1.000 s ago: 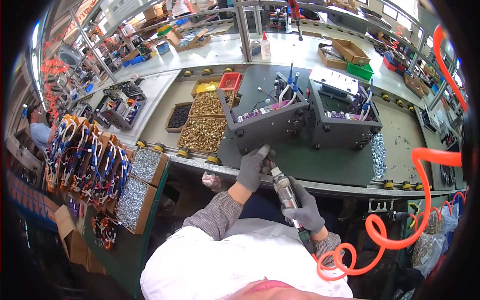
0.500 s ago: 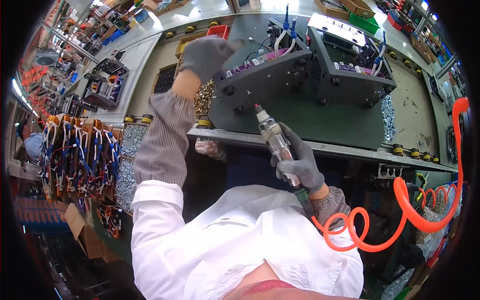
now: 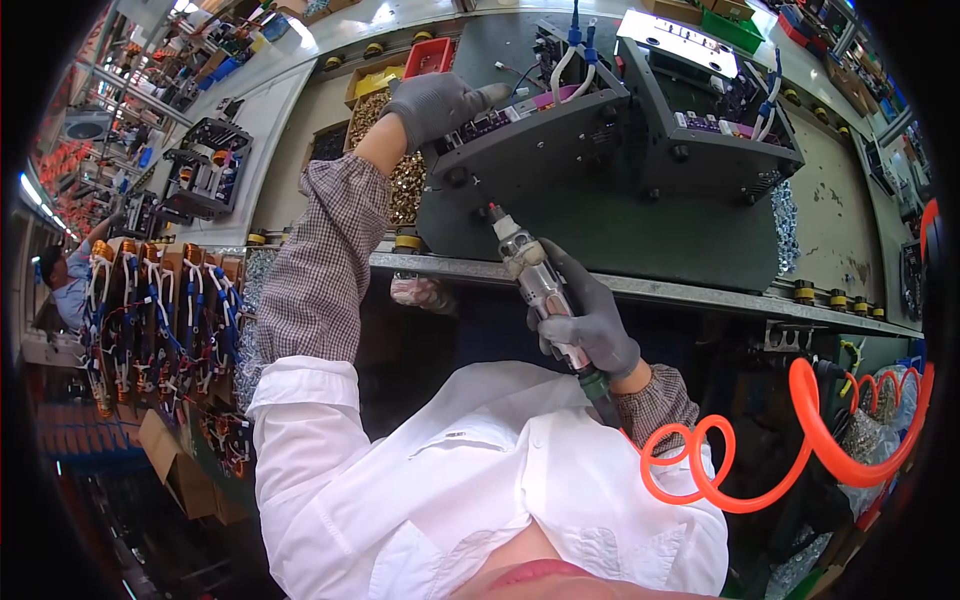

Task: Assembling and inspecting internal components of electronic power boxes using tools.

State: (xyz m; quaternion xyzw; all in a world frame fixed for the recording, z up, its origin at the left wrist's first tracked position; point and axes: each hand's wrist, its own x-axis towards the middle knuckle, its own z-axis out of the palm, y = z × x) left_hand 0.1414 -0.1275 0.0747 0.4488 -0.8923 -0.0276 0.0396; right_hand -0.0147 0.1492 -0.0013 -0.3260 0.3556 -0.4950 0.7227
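Observation:
My right hand (image 3: 598, 328), in a grey glove, grips a pneumatic screwdriver (image 3: 542, 288) with a silver body. Its bit points up and away, just short of the near side of the left dark metal chassis (image 3: 540, 152). My left hand (image 3: 438, 108), also gloved, is over the left end of that chassis. One of its fingers reaches right across the top, while the others are curled; whatever they hold is hidden. Purple circuit boards and white cables with blue sleeves show inside the chassis. A second dark chassis (image 3: 715, 165) stands to its right, with a white panel (image 3: 675, 45) on top.
A coiled orange air hose (image 3: 740, 495) runs from the screwdriver to the right. Bins of brass-coloured fasteners (image 3: 405, 190) and a red bin (image 3: 430, 58) lie to the left. Wired coils (image 3: 155, 310) stand at far left, near another person (image 3: 72, 285). A metal rail (image 3: 640, 288) edges the bench.
My left hand has moved down and right onto the left chassis. The screwdriver has shifted slightly left, its tip nearer that chassis. The other person's arm now reaches up.

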